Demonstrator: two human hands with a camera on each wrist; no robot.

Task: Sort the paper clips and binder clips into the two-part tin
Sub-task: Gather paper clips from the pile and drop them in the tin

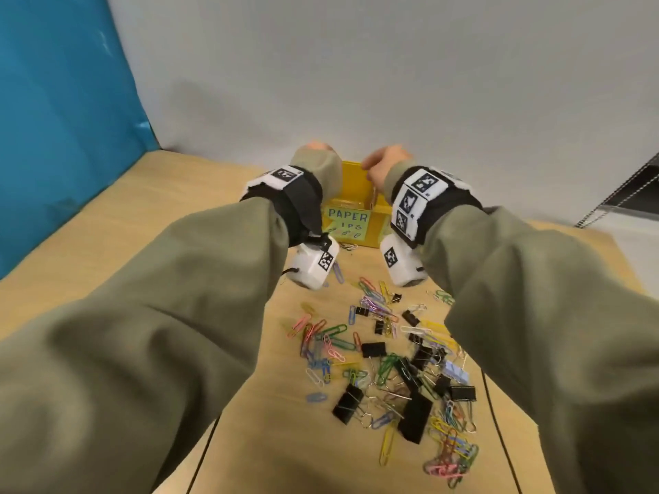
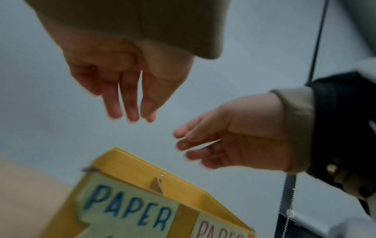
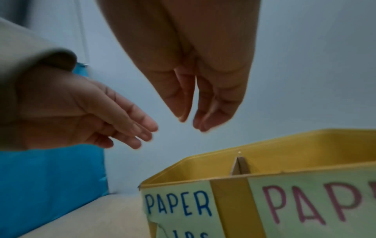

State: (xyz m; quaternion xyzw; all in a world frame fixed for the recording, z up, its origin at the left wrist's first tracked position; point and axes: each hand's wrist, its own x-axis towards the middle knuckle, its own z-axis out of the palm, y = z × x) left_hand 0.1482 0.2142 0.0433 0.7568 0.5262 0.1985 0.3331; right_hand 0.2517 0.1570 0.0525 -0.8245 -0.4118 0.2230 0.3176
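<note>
Here, yellow tin (image 3: 284,161), blue "PAPER" label (image 3: 177,207)

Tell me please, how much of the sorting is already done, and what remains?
Done: little that shows; the inside of the yellow tin is mostly hidden.

In hand: nothing. Both the left hand and the right hand hang above the tin with fingers straight and empty.

Left: nearly all. A big mixed heap of paper clips and black binder clips lies on the table.

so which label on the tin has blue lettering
The pale green paper label on the left half of the yellow tin, left of the cardboard divider, reads PAPER in blue. The other label, on the right half, is lettered in pink.
</note>
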